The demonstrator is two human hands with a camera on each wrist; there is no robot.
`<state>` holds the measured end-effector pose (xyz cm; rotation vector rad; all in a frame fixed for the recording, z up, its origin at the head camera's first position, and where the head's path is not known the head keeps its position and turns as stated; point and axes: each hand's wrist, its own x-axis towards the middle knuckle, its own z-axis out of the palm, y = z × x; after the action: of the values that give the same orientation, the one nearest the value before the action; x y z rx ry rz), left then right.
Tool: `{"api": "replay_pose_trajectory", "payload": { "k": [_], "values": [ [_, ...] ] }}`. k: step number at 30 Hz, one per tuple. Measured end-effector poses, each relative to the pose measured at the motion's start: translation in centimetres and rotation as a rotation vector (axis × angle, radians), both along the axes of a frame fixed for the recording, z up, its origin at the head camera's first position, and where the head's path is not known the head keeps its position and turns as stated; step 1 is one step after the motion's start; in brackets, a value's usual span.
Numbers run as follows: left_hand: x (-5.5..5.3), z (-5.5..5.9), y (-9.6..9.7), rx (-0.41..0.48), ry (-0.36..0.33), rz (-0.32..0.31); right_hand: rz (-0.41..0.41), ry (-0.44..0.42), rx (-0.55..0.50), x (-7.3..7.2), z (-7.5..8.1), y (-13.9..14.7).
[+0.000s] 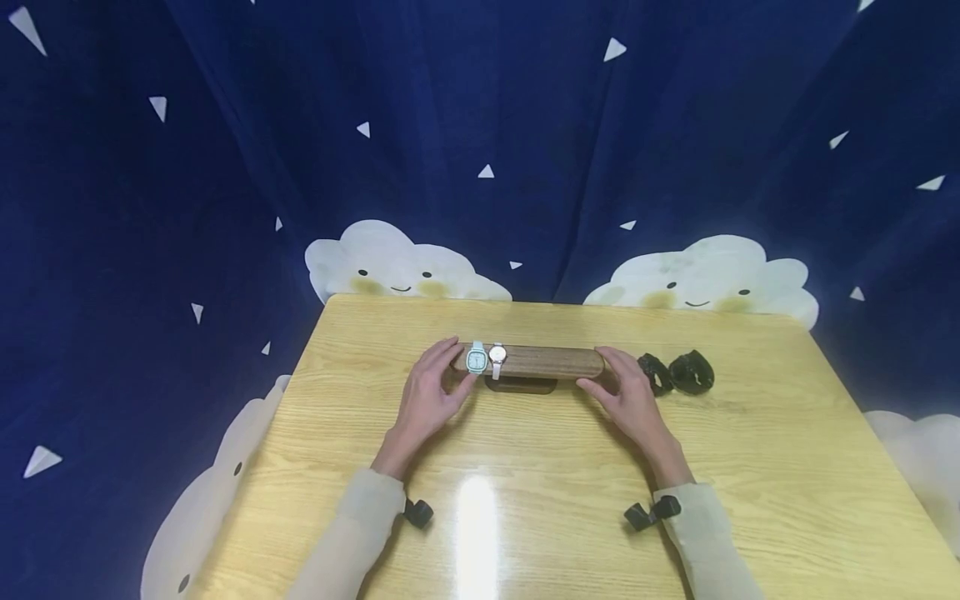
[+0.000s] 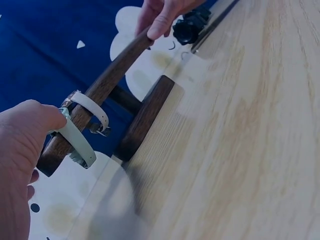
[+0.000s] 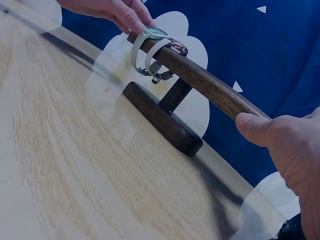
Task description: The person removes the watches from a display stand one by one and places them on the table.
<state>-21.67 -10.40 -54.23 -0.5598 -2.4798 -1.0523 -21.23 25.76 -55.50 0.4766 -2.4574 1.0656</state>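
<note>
A dark wooden watch stand (image 1: 551, 362), a bar on a post and flat base (image 3: 162, 120), stands on the table. Looped round the bar's left part are a mint-green watch (image 1: 476, 359) with a squarish case and, right beside it, a white-strapped watch (image 1: 497, 356) with a round dial. At the bar's left end my left hand (image 1: 429, 392) holds on, its thumb against the mint-green watch and its fingers reaching behind the bar. My right hand (image 1: 628, 400) grips the right end, thumb on the near side (image 3: 252, 127) and fingers mostly hidden behind.
Black objects (image 1: 692, 372) lie to the right of my right hand on the light wood table (image 1: 562, 517). A dark blue curtain (image 1: 480, 108) with white clouds and triangles hangs behind the table's far edge. Small black devices sit at both cuffs.
</note>
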Motion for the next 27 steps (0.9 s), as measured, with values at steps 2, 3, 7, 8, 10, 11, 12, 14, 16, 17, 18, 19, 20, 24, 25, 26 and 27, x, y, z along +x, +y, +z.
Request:
{"api": "replay_pose_trajectory", "payload": {
  "k": [2, 3, 7, 8, 10, 11, 12, 14, 16, 17, 18, 19, 20, 24, 25, 26, 27],
  "values": [
    [0.0, 0.0, 0.2, 0.004, 0.028, 0.0, 0.0, 0.0, 0.001, 0.0, 0.1, 0.0],
    [0.0, 0.0, 0.3, 0.003, 0.04, 0.003, -0.001, -0.002, 0.003, 0.0, 0.0, 0.0],
    [0.1, 0.1, 0.8, 0.001, 0.084, 0.022, -0.001, -0.008, 0.002, 0.0, 0.1, 0.0],
    [0.1, 0.2, 1.0, 0.0, 0.092, 0.028, -0.002, -0.01, 0.002, 0.0, 0.1, 0.0],
    [0.2, 0.2, 1.2, -0.005, 0.098, 0.045, 0.001, -0.011, -0.001, 0.1, 0.1, 0.0],
    [0.2, 0.3, 1.3, -0.009, 0.097, 0.054, 0.001, -0.009, -0.001, 0.1, 0.1, 0.0],
    [0.2, 0.3, 1.4, -0.015, 0.093, 0.063, 0.001, -0.009, -0.002, 0.1, 0.0, 0.0],
    [0.3, 0.3, 1.5, -0.029, 0.084, 0.085, 0.001, -0.006, -0.001, 0.1, -0.1, 0.0],
    [0.3, 0.2, 1.6, -0.039, 0.076, 0.099, 0.0, -0.003, 0.001, 0.1, -0.2, 0.0],
    [0.3, 0.2, 1.7, -0.043, 0.075, 0.104, -0.001, -0.002, 0.004, 0.1, -0.2, 0.0],
    [0.3, 0.2, 1.7, -0.045, 0.075, 0.106, -0.002, -0.002, 0.005, 0.0, -0.2, 0.0],
    [0.3, 0.2, 1.7, -0.047, 0.078, 0.107, -0.003, -0.002, 0.007, 0.0, -0.2, 0.0],
    [0.3, 0.2, 1.8, -0.047, 0.08, 0.105, -0.003, -0.001, 0.007, 0.0, -0.2, 0.0],
    [0.2, 0.3, 1.9, -0.046, 0.101, 0.1, 0.0, -0.001, 0.006, 0.0, -0.2, 0.0],
    [0.2, 0.3, 1.9, -0.045, 0.108, 0.098, 0.001, 0.0, 0.006, 0.0, -0.2, 0.0],
    [0.2, 0.4, 1.9, -0.044, 0.113, 0.097, 0.002, 0.002, 0.006, -0.1, -0.2, 0.0],
    [0.2, 0.4, 2.0, -0.047, 0.118, 0.098, 0.003, 0.003, 0.006, -0.1, -0.2, 0.0]
  ]
}}
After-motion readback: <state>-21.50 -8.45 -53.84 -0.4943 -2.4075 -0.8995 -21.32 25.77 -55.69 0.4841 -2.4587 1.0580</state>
